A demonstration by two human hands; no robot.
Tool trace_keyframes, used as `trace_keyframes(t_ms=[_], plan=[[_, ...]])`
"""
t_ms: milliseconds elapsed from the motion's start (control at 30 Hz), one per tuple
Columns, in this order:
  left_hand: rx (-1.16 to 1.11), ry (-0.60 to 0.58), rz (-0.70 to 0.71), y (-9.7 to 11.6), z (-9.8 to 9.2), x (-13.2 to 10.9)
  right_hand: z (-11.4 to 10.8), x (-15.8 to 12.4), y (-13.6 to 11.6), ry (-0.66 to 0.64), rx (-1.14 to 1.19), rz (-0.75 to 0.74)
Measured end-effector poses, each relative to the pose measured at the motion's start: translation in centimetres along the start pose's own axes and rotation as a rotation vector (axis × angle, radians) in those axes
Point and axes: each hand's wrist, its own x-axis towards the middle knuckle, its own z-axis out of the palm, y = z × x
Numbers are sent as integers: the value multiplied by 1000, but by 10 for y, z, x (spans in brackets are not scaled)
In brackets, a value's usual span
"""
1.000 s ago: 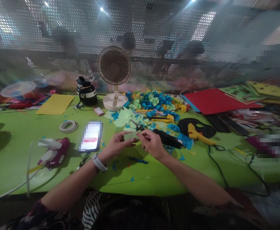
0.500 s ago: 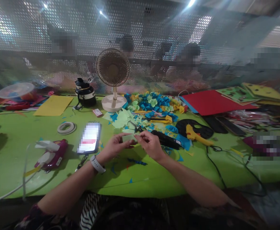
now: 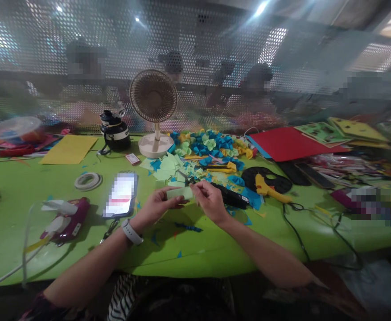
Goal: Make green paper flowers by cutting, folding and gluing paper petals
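Both my hands hold a small folded piece of light green paper (image 3: 180,193) just above the green table (image 3: 215,249). My left hand (image 3: 157,205), with a white watch on its wrist, grips the paper's left end from below. My right hand (image 3: 210,200) pinches the right end with thumb and fingers. Right behind my hands lie black scissors (image 3: 190,178), loose green paper squares (image 3: 166,167) and a black stapler-like tool (image 3: 232,196). A heap of blue, green and yellow folded paper flowers (image 3: 211,142) lies further back.
A phone (image 3: 121,200) lies left of my hands, with a tape roll (image 3: 87,180) and a pink glue gun (image 3: 66,220) beyond it. A small fan (image 3: 153,100), a yellow glue gun (image 3: 265,187), red card (image 3: 289,142) and black cables (image 3: 298,232) surround the spot. Other people sit behind a perforated screen.
The view has drifted slightly; my hands keep the green paper between them, working it with small finger movements. Nothing else on the table has moved.
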Motion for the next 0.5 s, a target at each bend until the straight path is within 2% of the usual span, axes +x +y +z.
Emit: trace_keyframes(t_ms=[100, 267, 500], plan=[[-45, 11, -7, 1, 0, 0, -4, 0, -2, 0, 25, 28], [-56, 7, -10, 4, 1, -1, -3, 0, -3, -165, -29, 24], [-74, 3, -19, 4, 2, -1, 1, 0, -2, -110, -108, -43]])
